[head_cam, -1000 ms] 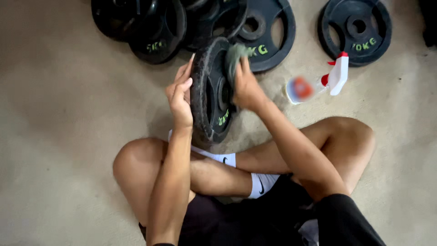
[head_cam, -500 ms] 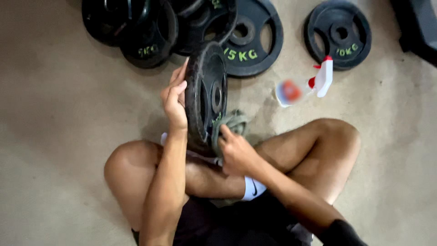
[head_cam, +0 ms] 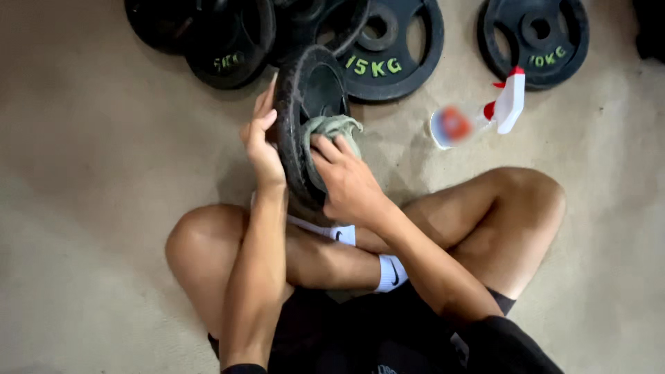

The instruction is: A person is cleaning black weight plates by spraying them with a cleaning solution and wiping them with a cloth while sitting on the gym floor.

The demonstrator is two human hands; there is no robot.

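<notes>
A black weight plate (head_cam: 315, 83) stands on its edge on the floor between my crossed legs. My left hand (head_cam: 261, 142) grips its rim from the left and holds it upright. My right hand (head_cam: 346, 181) presses a grey-green cloth (head_cam: 337, 129) against the plate's right face, near its middle. The lower part of the plate is hidden behind my hands and my feet in white socks.
Several black weight plates (head_cam: 388, 59) lie flat on the beige floor at the top, one more (head_cam: 537, 38) at the top right. A spray bottle (head_cam: 478, 118) with a white and red head lies on its side right of the upright plate.
My right hand with the cloth went from the plate's top edge down to its lower part, then back up to the middle of its face. My left hand kept its grip.
</notes>
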